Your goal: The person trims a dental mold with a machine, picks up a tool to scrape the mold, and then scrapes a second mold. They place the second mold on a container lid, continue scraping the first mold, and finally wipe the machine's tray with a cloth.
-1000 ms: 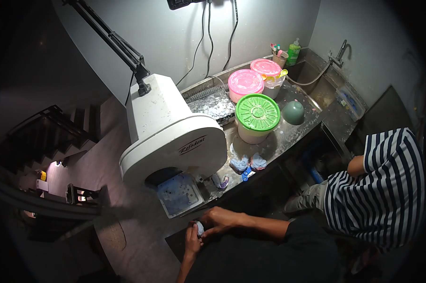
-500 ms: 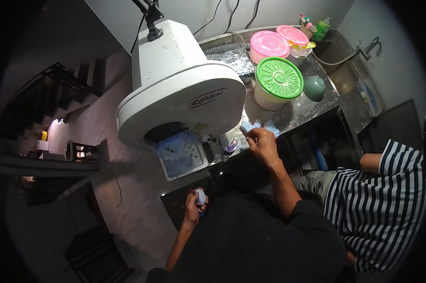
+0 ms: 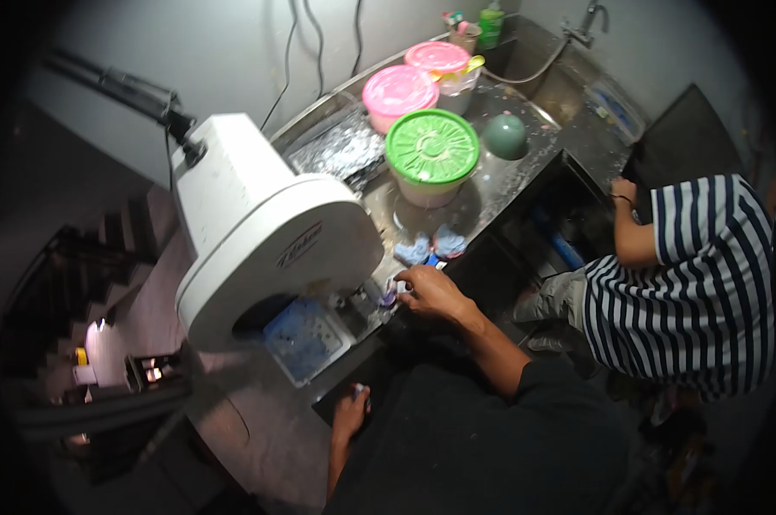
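Observation:
My left hand, low in front of the white trimmer machine, is closed round a pale blue dental plaster cast, mostly hidden by the fingers. At the counter's front edge, my right hand has its fingertips closed on a purple and white piece that looks like a dental impression. Just beyond that hand lie two light blue plaster casts, one on the left and one on the right, with a small blue item between them.
A blue-stained tray sits under the machine's opening. Behind the casts stand a green-lidded tub, pink-lidded tubs and a green rubber bowl. A sink is at the back right. A person in a striped shirt is at the right.
My right hand has moved from the light blue casts to the purple and white piece. The view has shifted. The other person's forearm and hand now show by the cabinet.

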`<state>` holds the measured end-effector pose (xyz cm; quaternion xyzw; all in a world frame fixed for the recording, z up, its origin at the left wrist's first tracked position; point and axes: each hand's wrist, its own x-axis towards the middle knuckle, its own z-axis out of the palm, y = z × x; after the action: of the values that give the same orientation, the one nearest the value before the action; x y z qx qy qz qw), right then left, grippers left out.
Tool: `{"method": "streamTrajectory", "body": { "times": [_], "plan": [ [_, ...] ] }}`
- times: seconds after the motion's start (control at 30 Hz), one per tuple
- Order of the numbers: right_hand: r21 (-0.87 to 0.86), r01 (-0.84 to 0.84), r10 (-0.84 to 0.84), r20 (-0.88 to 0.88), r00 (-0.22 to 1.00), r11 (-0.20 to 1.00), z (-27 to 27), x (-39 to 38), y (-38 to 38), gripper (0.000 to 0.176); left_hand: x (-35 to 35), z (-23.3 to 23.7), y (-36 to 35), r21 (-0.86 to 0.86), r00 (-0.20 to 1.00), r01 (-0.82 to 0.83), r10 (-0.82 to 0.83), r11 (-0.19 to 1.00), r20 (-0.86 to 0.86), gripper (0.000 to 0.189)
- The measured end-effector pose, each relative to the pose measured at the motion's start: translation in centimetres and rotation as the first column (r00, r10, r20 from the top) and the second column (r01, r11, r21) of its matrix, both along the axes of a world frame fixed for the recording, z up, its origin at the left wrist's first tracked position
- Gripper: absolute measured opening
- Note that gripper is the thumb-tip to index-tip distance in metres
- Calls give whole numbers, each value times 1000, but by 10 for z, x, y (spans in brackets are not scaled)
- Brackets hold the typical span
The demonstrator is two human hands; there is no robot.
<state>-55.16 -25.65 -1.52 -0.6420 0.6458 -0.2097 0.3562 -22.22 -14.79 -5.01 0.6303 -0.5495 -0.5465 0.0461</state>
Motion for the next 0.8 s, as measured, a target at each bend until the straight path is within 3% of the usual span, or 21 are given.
{"method": "streamTrajectory", "body": {
  "times": [0.03, 0.1, 0.17, 0.2, 0.3, 0.43, 0.57, 0.63, 0.7, 0.8],
  "plan": [
    [-66, 19, -17, 43, 999, 998, 3, -7, 1, 38, 5, 2, -5, 50, 998, 57, -58, 997, 21, 43],
    [-18, 22, -18, 197, 980, 1000, 18, -28, 2, 37, 20, 3, -10, 157, 985, 146, -159, 977, 71, 44],
    [-124, 36, 2, 291, 957, 992, 13, -56, -2, 33, 38, -1, -17, 209, 936, 316, -340, 925, 87, 42],
    [-57, 63, -39, 353, 935, 996, 27, -69, -8, 29, 46, -5, -19, 232, 904, 388, -418, 892, 96, 42],
    [69, 176, -183, 577, 796, 982, 77, -111, -28, 18, 69, -30, -17, 264, 926, 332, -366, 906, 93, 38],
    [-244, 522, -278, 627, 728, 817, 109, -175, -85, 11, 56, -31, -12, 291, 982, 130, -163, 948, 92, 38],
    [-435, 606, -313, 575, 756, 666, 133, -267, -179, 11, -3, -13, -23, 308, 996, -65, 42, 949, 79, 38],
    [-507, 583, -393, 439, 808, 635, 137, -325, -230, 11, -43, -2, -37, 314, 991, -126, 109, 941, 72, 38],
    [-475, 643, -408, 510, 757, 600, 127, -380, -289, 11, -79, 6, -53, 307, 989, -149, 135, 940, 65, 38],
    [-412, 711, -536, 469, 702, 570, 90, -461, -372, 14, -122, 18, -74, 302, 983, -180, 167, 936, 71, 38]
  ]
}}
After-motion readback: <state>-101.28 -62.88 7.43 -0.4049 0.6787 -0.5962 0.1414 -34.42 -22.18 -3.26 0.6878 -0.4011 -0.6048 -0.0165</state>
